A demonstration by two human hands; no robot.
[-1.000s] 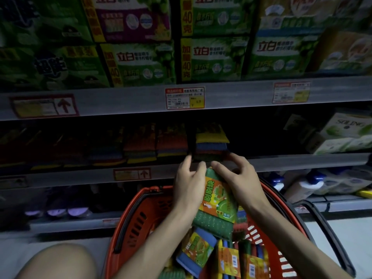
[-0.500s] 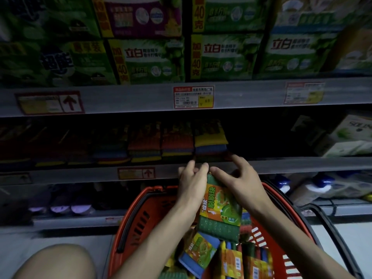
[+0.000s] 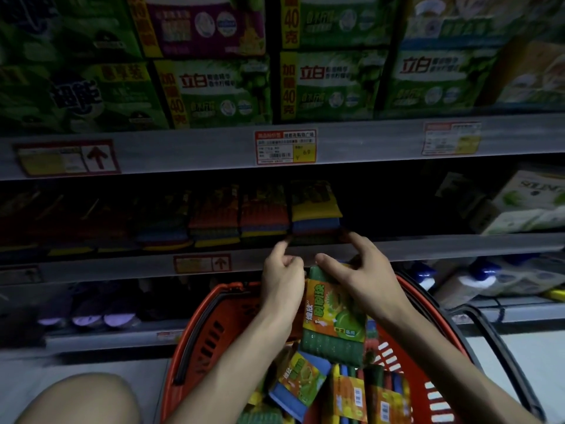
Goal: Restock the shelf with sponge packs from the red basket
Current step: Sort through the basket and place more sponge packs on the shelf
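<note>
Stocked sponge packs line the shelf. Above the red basket, the left hand, fingers curled, and the right hand, thumb on top, pinch a green sponge pack between them, just below the shelf lip.

Shop: price tags on stocked shelves

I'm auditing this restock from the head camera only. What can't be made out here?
All head view.
Shelf space right of the yellow-topped sponge stack: lost in shadow.
Held sponge pack top edge: covered by the left hand and right hand.
Red basket floor: buried under loose packs, cut by the bottom edge.
Price tag print: too small, blurred.
</note>
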